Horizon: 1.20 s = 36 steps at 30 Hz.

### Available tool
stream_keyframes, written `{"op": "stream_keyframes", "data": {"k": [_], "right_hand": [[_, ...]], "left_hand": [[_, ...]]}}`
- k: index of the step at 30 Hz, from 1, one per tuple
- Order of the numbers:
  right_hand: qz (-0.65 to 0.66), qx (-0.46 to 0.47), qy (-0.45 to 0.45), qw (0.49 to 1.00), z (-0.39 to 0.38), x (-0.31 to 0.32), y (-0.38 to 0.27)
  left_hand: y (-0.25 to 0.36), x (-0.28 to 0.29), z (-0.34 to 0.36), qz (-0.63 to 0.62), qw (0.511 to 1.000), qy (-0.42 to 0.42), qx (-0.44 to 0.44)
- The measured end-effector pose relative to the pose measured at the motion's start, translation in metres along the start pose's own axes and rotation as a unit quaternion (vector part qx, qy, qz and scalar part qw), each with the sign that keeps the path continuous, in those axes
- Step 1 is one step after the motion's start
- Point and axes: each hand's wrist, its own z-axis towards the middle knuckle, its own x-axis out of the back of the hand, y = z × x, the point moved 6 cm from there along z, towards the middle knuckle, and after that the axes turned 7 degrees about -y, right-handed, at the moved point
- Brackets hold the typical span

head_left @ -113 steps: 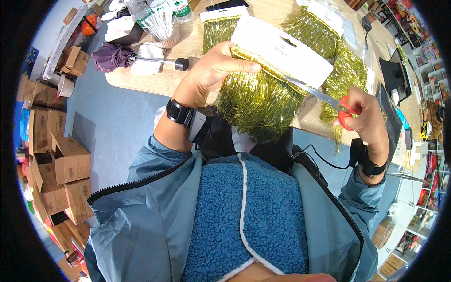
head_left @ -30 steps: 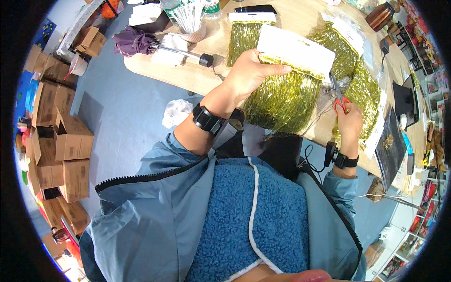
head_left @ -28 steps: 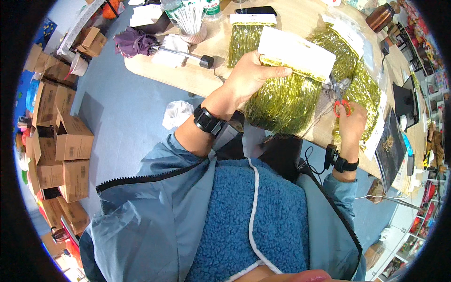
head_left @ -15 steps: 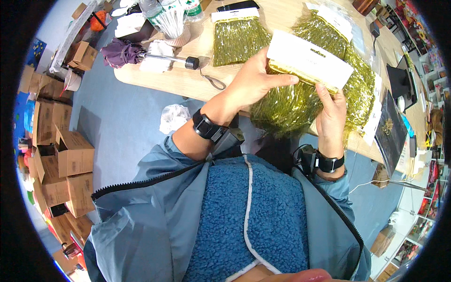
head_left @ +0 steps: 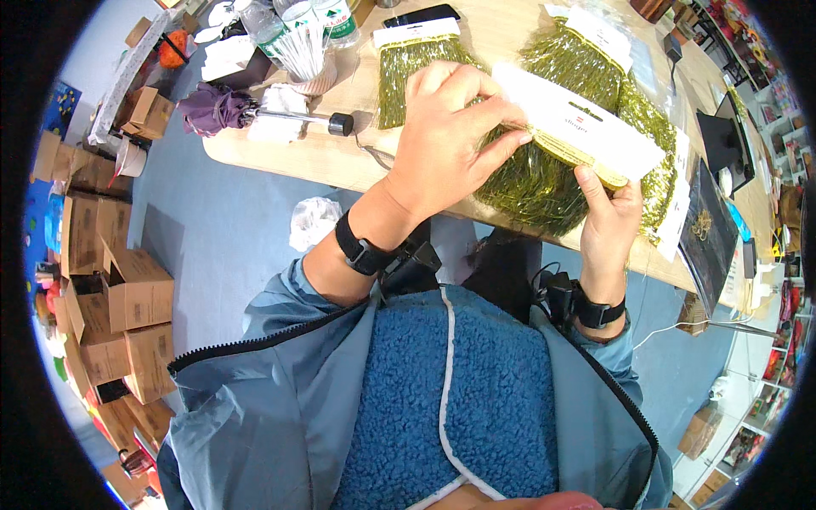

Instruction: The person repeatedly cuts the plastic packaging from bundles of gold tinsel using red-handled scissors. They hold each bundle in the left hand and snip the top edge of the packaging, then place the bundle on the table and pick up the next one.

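Observation:
A bundle of gold tinsel fringe (head_left: pixel 531 191) with a white header card (head_left: pixel 586 123) is held up over the table's near edge, its strands hanging down. My right hand (head_left: pixel 610 217) grips the right end of the card's lower edge, thumb lying over the gold band. At the band's left end, the thumb and fingers of my left hand (head_left: pixel 450 140) are pinched together. Behind my left hand lies another carded tinsel fringe (head_left: pixel 416 64). More carded tinsel fringes (head_left: pixel 569 51) are spread on the table beyond the held one and to its right.
On the wooden table (head_left: pixel 263 157) are a folded purple umbrella (head_left: pixel 212 110), a cup of white sticks (head_left: pixel 314 72), plastic bottles (head_left: pixel 336 21) and a dark phone (head_left: pixel 421 15). A monitor (head_left: pixel 727 144) stands right. Cardboard boxes (head_left: pixel 140 293) are stacked on the left floor.
My left hand has lifted off the card's left side and turned, its fingertips now pinching at the band's end. The card has shifted slightly right and down with my right hand.

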Motion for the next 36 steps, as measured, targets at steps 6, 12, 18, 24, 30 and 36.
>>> {"op": "stream_keyframes", "data": {"k": [6,12,18,24,30,36], "right_hand": [[-0.033,0.020,-0.005,0.999,-0.005,0.001,-0.007],[-0.029,0.023,-0.006,0.999,-0.006,0.000,-0.007],[-0.031,0.017,0.024,0.999,-0.004,0.006,-0.007],[0.039,0.003,0.030,0.999,-0.003,0.010,0.001],[0.075,0.002,0.047,0.996,-0.001,0.016,0.004],[0.095,-0.005,0.052,0.994,-0.001,0.015,0.004]], "left_hand": [[0.003,-0.005,0.002,-0.008,1.000,-0.011,-0.011],[0.007,-0.011,0.006,-0.008,0.998,-0.053,-0.010],[-0.008,-0.010,0.005,0.016,0.998,-0.041,0.034],[-0.051,-0.001,-0.003,-0.014,0.993,0.010,0.115],[-0.074,0.009,-0.005,-0.033,0.976,0.066,0.204],[-0.030,0.001,0.009,-0.096,0.992,0.044,0.073]]}}
